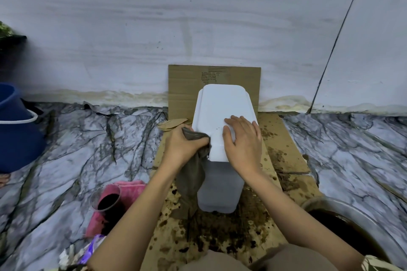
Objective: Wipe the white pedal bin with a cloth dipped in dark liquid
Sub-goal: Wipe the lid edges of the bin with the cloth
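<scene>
Left grip (182, 147) clamps cloth (191, 174) on bin (220, 112), right (242, 138) flat; basin (352, 222) w/ dark liquid.

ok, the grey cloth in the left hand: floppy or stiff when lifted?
Probably floppy: the cloth hangs limp from the left hand down the side of the pedal bin. It looks dark and may be wet, so likely heavier, clingy and drippy.

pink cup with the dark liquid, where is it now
In the head view the pink cup sits low on the left, on a pink towel on the floor, left of the white pedal bin.
</scene>
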A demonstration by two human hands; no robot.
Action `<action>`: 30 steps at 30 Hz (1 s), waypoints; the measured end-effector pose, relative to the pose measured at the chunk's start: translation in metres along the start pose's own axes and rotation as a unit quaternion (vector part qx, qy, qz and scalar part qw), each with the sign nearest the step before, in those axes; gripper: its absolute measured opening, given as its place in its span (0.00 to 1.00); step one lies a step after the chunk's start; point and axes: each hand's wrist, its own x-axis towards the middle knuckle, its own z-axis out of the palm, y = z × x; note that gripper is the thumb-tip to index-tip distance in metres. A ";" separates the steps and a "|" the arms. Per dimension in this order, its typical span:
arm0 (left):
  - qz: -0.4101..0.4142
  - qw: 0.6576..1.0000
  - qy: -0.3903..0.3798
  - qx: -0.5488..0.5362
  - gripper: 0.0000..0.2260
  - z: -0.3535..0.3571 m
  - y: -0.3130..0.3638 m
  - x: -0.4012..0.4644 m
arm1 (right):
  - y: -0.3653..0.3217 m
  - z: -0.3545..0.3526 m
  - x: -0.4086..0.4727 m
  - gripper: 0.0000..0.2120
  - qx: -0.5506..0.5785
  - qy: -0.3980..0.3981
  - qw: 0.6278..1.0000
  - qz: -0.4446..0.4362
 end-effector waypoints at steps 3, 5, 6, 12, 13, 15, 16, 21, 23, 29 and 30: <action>-0.003 0.999 0.041 -0.001 0.12 0.009 0.006 -0.005 | -0.001 0.001 0.001 0.17 0.001 -0.004 1.000 -0.002; 0.002 0.996 0.085 -0.001 0.11 0.007 0.002 -0.007 | 0.000 0.000 -0.001 0.17 0.000 -0.007 1.000 -0.005; -0.004 0.993 0.114 -0.004 0.10 0.002 -0.001 -0.007 | 0.000 -0.001 -0.001 0.17 -0.001 -0.007 1.000 -0.007; 0.059 0.997 0.045 -0.034 0.11 -0.022 -0.016 -0.013 | 0.001 0.000 -0.001 0.16 0.002 -0.003 1.000 -0.004; 0.078 0.996 0.030 -0.038 0.10 -0.020 -0.014 -0.014 | 0.000 0.000 -0.002 0.16 0.001 -0.002 1.000 -0.004; 0.115 0.993 0.006 -0.032 0.09 -0.014 -0.007 -0.013 | -0.001 0.000 -0.002 0.16 0.002 0.001 1.000 -0.003; 0.129 0.991 -0.003 -0.021 0.09 -0.011 -0.003 -0.011 | -0.001 0.000 -0.002 0.16 0.004 0.004 1.000 -0.002; 0.098 0.994 -0.037 0.043 0.09 -0.007 0.007 0.002 | -0.001 -0.001 -0.001 0.15 0.009 0.012 1.000 0.002; 0.074 0.995 -0.049 0.046 0.09 -0.009 0.009 0.004 | -0.002 -0.001 -0.001 0.15 0.010 0.018 1.000 0.002; 0.244 0.957 0.065 0.143 0.11 -0.007 0.004 -0.012 | -0.001 0.000 0.000 0.15 0.010 0.016 1.000 -0.006; 0.260 0.952 0.082 0.141 0.12 -0.006 0.001 -0.014 | -0.001 0.000 -0.001 0.15 0.011 0.017 1.000 -0.005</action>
